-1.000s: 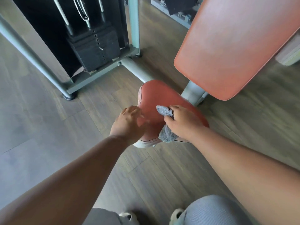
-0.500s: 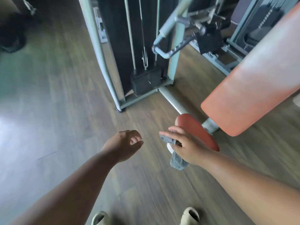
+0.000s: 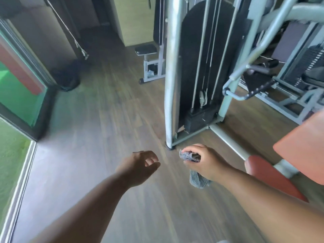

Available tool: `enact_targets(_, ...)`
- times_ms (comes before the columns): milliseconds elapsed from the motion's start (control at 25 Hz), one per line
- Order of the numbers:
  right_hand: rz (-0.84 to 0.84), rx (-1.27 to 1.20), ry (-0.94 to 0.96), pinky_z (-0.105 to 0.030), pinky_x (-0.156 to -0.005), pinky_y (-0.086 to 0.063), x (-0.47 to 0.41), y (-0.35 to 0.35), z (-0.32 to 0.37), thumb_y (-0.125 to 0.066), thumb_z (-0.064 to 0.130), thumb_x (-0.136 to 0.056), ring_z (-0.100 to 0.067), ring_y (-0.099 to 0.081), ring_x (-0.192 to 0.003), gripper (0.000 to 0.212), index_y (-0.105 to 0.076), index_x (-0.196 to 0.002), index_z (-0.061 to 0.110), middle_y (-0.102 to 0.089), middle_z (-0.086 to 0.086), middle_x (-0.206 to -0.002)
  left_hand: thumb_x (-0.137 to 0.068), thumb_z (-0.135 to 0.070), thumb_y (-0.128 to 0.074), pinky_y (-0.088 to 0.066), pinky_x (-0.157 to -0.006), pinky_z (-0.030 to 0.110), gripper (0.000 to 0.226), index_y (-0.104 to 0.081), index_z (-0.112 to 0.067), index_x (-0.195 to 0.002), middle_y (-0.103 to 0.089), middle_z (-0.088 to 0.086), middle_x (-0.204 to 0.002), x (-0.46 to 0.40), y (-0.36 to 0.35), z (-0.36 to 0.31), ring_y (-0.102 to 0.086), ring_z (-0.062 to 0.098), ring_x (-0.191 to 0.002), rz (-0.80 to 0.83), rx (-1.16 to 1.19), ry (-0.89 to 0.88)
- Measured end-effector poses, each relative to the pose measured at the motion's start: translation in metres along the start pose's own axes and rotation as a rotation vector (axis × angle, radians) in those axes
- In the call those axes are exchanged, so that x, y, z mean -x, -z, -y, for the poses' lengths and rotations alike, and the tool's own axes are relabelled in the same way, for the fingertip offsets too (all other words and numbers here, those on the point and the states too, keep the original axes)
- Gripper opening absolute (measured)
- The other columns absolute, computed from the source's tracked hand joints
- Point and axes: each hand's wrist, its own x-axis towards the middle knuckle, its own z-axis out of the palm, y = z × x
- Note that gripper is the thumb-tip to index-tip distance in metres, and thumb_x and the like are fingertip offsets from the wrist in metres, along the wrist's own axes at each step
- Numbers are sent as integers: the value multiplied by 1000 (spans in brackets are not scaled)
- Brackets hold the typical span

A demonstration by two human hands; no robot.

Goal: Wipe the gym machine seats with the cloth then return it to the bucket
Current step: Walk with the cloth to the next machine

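Currently the right hand (image 3: 205, 162) grips the grey cloth (image 3: 198, 179), fingers curled round a bunched fold at the top; the rest of the cloth hangs below the palm, clear of the floor (image 3: 105, 128). Hand and cloth are held in the air over bare wood-look floor, just left of the red seat (image 3: 268, 174) and not touching it.

Left hand (image 3: 140, 165): holds nothing, fingers loosely curled, palm turned toward the right hand. Small gap between the two hands, no contact.

Red seat sits at lower right, partly covered by the right forearm. Above it, at the right edge, the red backrest pad (image 3: 301, 151) slopes upward and is cut off by the frame.

Grey metal machine frame (image 3: 171, 71) stands straight ahead, its foot just beyond the right hand. Behind the upright, a dark weight stack (image 3: 199, 118) with cables (image 3: 205, 55) running up from it. A bent handle bar (image 3: 245, 71) hangs to the right of the stack.

Farther back, a second machine with a black seat (image 3: 146, 50) on a grey base. A dark round object (image 3: 67, 78) stands on the floor at far left near the glass door (image 3: 19, 95); too blurred to tell whether it is the bucket.

Whole view is motion-blurred.
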Motion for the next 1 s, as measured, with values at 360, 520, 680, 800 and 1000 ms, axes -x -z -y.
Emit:
enact_targets(360,90,37,76,-18,-90,-45,-211,-32,14,-77,27,-82,2,-59,-100,31,-69,-112,32,-59,18,-114,-84,-53,-57,-57,-75,34,19,-65,-37,-91,-65,-22,-82,-143,72,87,-63,0,-78,-31,-13,76)
enact_targets(520,146,72,166,-22,-93,-46,-345,-34,31,-76,30,-82,-2,-60,-101,33,-69,-114,31,-60,15,-117,-80,-60,-52,-57,-73,34,24,-63,-40,-89,-64,-23,-81,-232,136,125,-63,2,-76,-122,-50,155)
enact_targets(680,219,75,263,-20,-91,-45,-468,-43,72,-76,26,-81,-5,-60,-100,33,-70,-113,29,-61,13,-115,-87,-54,-57,-55,-72,31,17,-63,-39,-92,-63,-23,-83,-294,195,171,-63,3,-79,-180,-86,234)
enact_targets(800,219,115,307,-16,-87,-42,-551,-57,101,-75,28,-82,-4,-58,-99,33,-69,-114,30,-59,15,-114,-89,-54,-57,-54,-70,28,15,-61,-41,-94,-64,-22,-87,-341,232,216,-63,1,-81,-177,-99,247)
enact_targets(1000,163,112,259,-18,-88,-44,-694,-78,135,-73,29,-83,-3,-57,-99,31,-68,-113,33,-57,18,-113,-90,-54,-56,-52,-70,26,17,-62,-41,-99,-62,-23,-89,-454,311,304,-62,2,-82,-154,-165,192)
